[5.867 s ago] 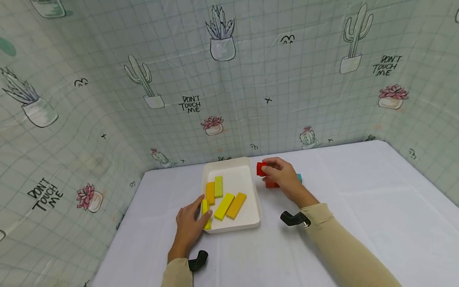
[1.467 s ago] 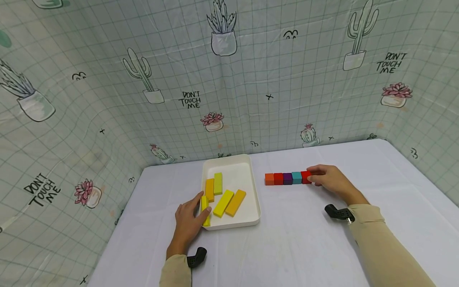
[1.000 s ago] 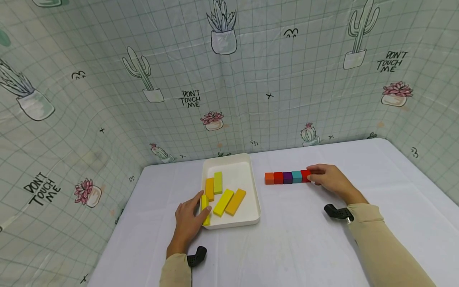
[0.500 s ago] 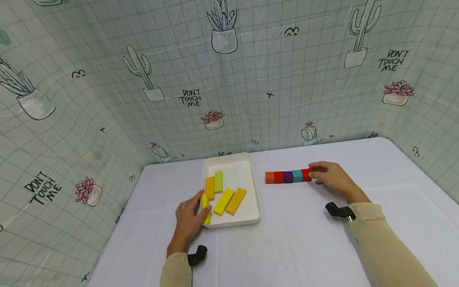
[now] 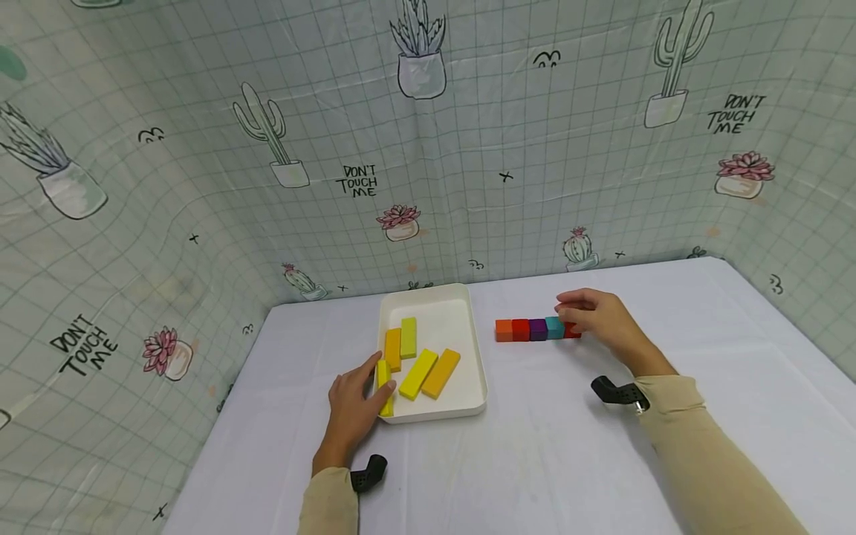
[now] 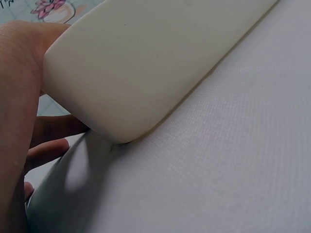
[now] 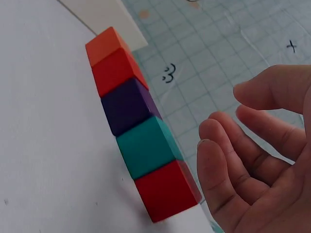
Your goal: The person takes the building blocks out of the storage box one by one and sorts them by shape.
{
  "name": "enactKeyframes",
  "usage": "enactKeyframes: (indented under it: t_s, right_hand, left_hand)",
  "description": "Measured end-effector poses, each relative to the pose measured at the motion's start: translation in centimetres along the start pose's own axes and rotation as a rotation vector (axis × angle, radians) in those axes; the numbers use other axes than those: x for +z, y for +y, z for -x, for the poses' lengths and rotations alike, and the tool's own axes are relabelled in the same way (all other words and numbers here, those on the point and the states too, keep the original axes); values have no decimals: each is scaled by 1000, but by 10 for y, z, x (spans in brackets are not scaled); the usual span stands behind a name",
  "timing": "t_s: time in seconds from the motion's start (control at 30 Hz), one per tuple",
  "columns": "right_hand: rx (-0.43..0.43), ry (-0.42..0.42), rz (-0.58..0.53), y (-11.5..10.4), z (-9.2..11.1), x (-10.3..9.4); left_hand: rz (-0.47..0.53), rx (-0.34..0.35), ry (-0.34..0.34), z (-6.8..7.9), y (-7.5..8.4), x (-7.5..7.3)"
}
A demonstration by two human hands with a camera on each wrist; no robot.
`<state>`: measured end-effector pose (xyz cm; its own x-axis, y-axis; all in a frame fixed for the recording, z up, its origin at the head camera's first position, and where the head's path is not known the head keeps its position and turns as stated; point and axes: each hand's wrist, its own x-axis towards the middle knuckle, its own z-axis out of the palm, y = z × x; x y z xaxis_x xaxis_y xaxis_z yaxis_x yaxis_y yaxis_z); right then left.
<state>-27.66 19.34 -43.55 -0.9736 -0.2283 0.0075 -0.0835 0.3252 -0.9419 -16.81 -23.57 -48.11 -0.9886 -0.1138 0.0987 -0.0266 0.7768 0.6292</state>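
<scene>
My left hand [image 5: 351, 412] grips the left edge of a white tray [image 5: 444, 323], the thumb tip beside a yellow block [image 5: 383, 386] inside it. The left wrist view shows the tray's outer wall [image 6: 131, 63] between thumb and fingers. To the right of the tray lies a straight row of touching cubes: an orange cube [image 7: 107, 46], a red cube [image 7: 119, 73], a purple cube [image 7: 129, 107], a teal cube [image 7: 148, 145] and another red cube [image 7: 167, 189] at the right end. Just above that end hovers my right hand [image 5: 605, 323], fingers loosely bent, holding nothing.
Inside the tray lie more long blocks: a yellow-green block [image 5: 409, 338], two orange blocks, one of them an orange block [image 5: 441, 374] on the right, and a yellow block [image 5: 418, 374]. A white cloth [image 5: 508, 461] covers the table. Behind stands a cactus-print curtain [image 5: 468, 148].
Earlier, my right hand held a red cube near the tray; that cube now sits at the row's right end. The hand has let go and lifted slightly leftward. The left hand stays on the tray.
</scene>
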Motion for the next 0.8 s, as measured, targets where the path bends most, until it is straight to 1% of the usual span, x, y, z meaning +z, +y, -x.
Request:
enactKeyframes:
  t_s: [0.2, 0.3, 0.4, 0.6, 0.7, 0.8]
  right_hand:
    - [20, -61, -66, -11, -8, 20]
    - [3, -106, -120, -20, -13, 35]
    - [-1, -151, -144, -30, -19, 52]
    - [43, -242, -120, -46, -27, 86]
    - [34, -295, -98, -51, -30, 101]
    - [18, -328, -83, -55, -33, 112]
  left_hand:
    - [-10, 2, -2, 1, 0, 1]
    - [-9, 18, 1, 1, 0, 0]
    - [-3, 35, 4, 1, 0, -1]
    - [2, 36, -6, 2, -1, -2]
    - [1, 32, -6, 2, 0, -2]
    - [-3, 29, -8, 1, 0, -3]
